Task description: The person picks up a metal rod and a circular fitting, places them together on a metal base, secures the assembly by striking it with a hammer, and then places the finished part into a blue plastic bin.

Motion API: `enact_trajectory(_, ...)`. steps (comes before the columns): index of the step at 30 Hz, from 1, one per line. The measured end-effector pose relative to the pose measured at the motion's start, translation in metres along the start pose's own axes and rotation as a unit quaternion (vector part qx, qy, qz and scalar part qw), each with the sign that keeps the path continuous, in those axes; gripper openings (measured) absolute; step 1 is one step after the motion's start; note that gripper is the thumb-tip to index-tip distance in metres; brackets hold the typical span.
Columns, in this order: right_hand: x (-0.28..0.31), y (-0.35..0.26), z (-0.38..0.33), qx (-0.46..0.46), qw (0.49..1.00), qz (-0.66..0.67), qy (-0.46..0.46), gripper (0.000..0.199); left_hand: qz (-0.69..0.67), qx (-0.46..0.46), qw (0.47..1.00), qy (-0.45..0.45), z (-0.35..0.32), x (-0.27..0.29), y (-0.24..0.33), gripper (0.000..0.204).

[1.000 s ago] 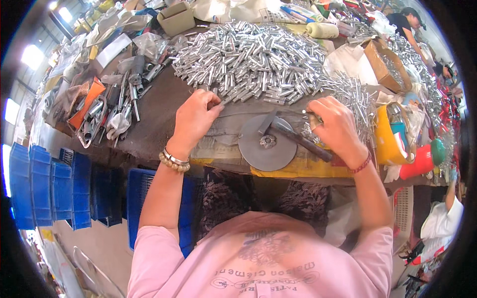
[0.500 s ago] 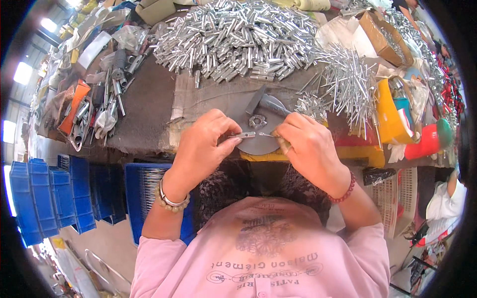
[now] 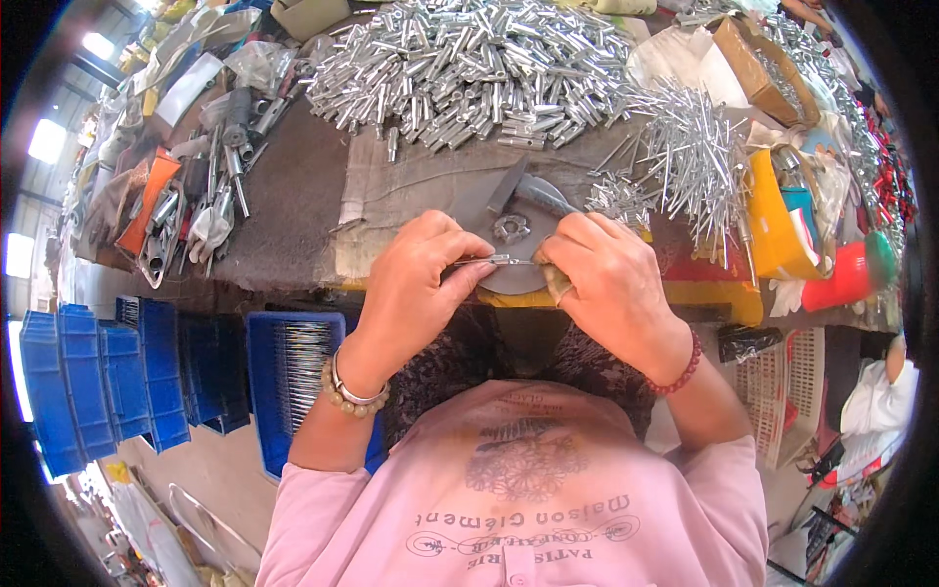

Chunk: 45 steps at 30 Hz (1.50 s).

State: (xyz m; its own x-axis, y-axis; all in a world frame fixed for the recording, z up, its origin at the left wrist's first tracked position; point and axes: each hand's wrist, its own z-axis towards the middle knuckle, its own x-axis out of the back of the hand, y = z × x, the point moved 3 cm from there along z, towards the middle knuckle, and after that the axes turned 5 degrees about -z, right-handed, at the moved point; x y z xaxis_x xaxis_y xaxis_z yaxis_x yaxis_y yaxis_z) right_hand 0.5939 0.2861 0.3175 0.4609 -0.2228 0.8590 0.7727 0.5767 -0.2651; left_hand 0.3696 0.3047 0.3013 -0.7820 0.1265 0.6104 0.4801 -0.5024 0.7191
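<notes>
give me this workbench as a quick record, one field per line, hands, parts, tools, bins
left: hand pinching a small metal tube
right: hand pinching a thin metal pin
gap: pin's tip at or near the tube's end; contact unclear
under hands: round grey plate
on plate: hammer, metal ring
far side: heap of metal tubes
right side: pile of thin pins, yellow container
lower left: blue crate with thin metal pieces inside
</notes>
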Motion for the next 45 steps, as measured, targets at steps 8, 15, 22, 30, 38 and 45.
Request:
enact_trajectory(8,-0.005,0.007,0.003,0.001,0.999,0.037,-0.014,0.011,-0.078,0.061,0.995,0.026,-0.005,-0.005,-0.004,0.015)
enact_trajectory(15,-0.015,0.011,0.006,0.030,0.998,0.064,0.001,0.004,-0.095,0.041,0.994,0.024,-0.008,-0.008,-0.010,0.019)
enact_trajectory(22,-0.001,0.021,0.009,0.015,0.997,0.075,0.003,0.005,-0.090,0.059,0.994,0.029,-0.011,-0.008,-0.009,0.017)
enact_trajectory(30,0.006,0.097,0.035,-0.099,0.988,-0.122,-0.002,0.008,-0.096,0.053,0.993,0.045,-0.014,-0.010,-0.006,0.015)
enact_trajectory(38,-0.002,0.091,0.051,-0.027,0.983,-0.173,-0.059,0.004,-0.091,0.048,0.994,0.045,-0.014,-0.009,-0.002,0.014)
enact_trajectory(45,0.014,0.051,0.035,-0.181,0.975,0.118,-0.050,0.012,-0.068,0.031,0.996,0.041,-0.015,-0.009,-0.009,0.013)
